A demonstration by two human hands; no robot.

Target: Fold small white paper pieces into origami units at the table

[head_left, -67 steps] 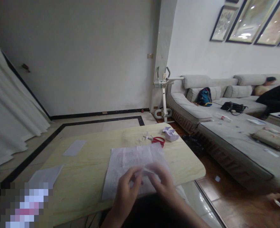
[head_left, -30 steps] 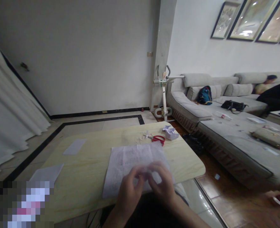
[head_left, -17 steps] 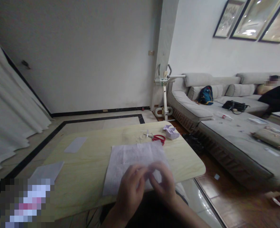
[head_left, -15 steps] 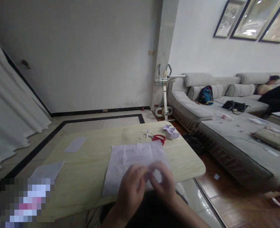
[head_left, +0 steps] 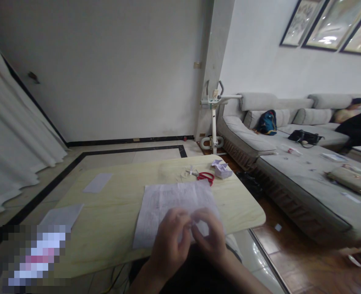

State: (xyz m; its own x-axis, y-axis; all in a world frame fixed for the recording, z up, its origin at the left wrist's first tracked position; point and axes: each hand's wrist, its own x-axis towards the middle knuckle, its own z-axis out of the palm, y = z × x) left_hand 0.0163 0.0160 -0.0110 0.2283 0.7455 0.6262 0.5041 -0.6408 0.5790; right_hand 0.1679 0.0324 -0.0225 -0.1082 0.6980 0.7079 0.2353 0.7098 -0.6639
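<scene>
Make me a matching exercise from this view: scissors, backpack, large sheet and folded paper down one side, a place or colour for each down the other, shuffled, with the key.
1. Scissors
2. Backpack
3. Large sheet
4. Folded paper

A. Partly hidden by the left hand and right hand
B. Nearest the far right corner of the table
C. Red-handled
D. On the sofa

Pairs: 1-C, 2-D, 3-A, 4-B

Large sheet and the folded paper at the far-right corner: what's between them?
Head view: red-handled scissors lie between the large sheet and the folded paper.
</scene>
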